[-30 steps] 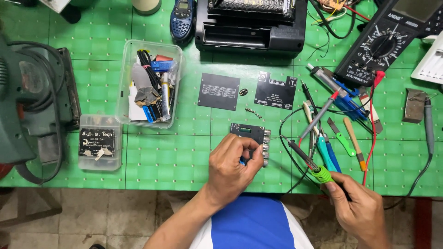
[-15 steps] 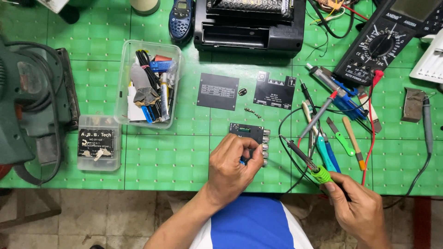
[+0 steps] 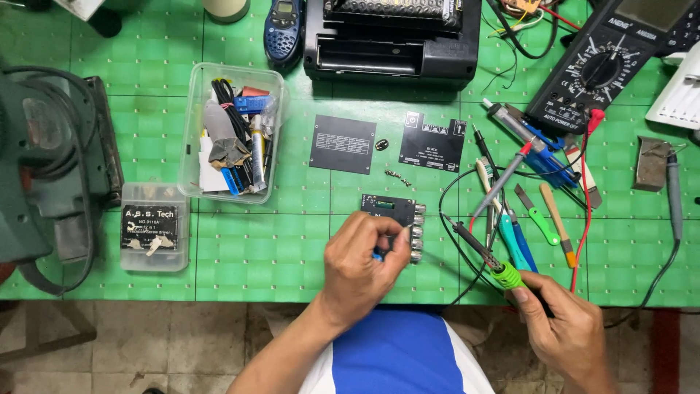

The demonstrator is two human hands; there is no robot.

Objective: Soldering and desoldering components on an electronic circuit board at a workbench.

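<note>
Your left hand (image 3: 361, 266) pinches the near edge of the small circuit board (image 3: 391, 217), fingers closed around something blue beside it, so the board lies half under that hand on the green mat (image 3: 277, 248). Right of the board, its two black cover plates (image 3: 343, 144) and loose screws (image 3: 397, 175) lie apart — so it looks opened, the soldering apparently not begun. Farther right, your right hand (image 3: 565, 328) grips the green-collared soldering iron (image 3: 481, 248), tip aimed at the board, just short of it.

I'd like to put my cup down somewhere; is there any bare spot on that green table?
Bare mat lies between the small screw box and the left hand. Right of the soldering iron in the right hand, tools and wires crowd it.
</note>
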